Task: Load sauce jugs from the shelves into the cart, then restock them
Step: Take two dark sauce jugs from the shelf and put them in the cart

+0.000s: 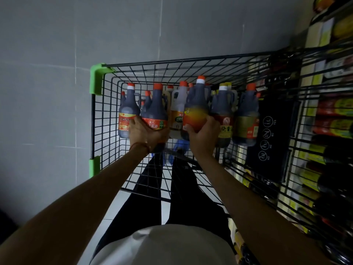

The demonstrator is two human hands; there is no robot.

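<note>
A black wire cart (172, 64) with green corner guards holds several dark sauce jugs with orange caps. My left hand (144, 133) grips the base of a jug with a red label (155, 111). My right hand (204, 133) grips the lower part of a jug with an orange-yellow label (196, 106), which sits higher than its neighbours. Another red-labelled jug (127, 113) stands at the far left of the row. A yellow-labelled jug (246, 119) stands at the right.
Store shelves (332, 115) packed with bottles run along the right side, close to the cart. A black child-seat flap with white icons (271, 138) hangs at the cart's right end. Grey tiled floor (47, 92) lies to the left. My legs show under the cart's near side.
</note>
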